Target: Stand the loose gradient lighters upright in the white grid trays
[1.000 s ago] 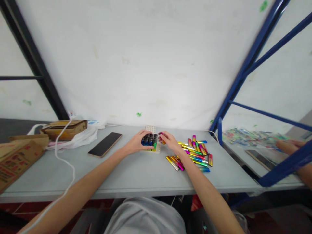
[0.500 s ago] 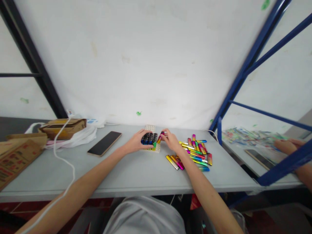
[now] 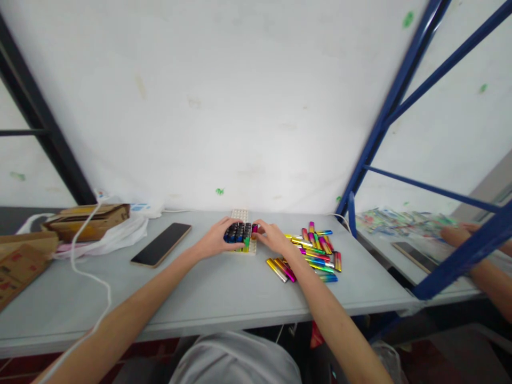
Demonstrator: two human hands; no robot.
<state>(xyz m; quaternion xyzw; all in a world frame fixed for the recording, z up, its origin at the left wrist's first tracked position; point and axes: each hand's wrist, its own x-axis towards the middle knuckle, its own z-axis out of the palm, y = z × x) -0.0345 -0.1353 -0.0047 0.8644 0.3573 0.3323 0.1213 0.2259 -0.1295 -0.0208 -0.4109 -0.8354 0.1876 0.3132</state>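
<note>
At mid-frame on the worktop point(image 3: 200, 290), the white tray point(image 3: 239, 214) is clasped in the left hand point(image 3: 216, 243)'s curled grip, and a pink tube point(image 3: 254, 229) is pinched in the right hand point(image 3: 274, 240)'s. Part of the tray is filled; many loose tubes point(image 3: 316, 254) are left unplaced at right.

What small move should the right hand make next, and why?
Probably press the pink tube down into the white tray: the right hand holds it at the tray's edge beside the upright tubes, while the left hand rests on them.
</note>
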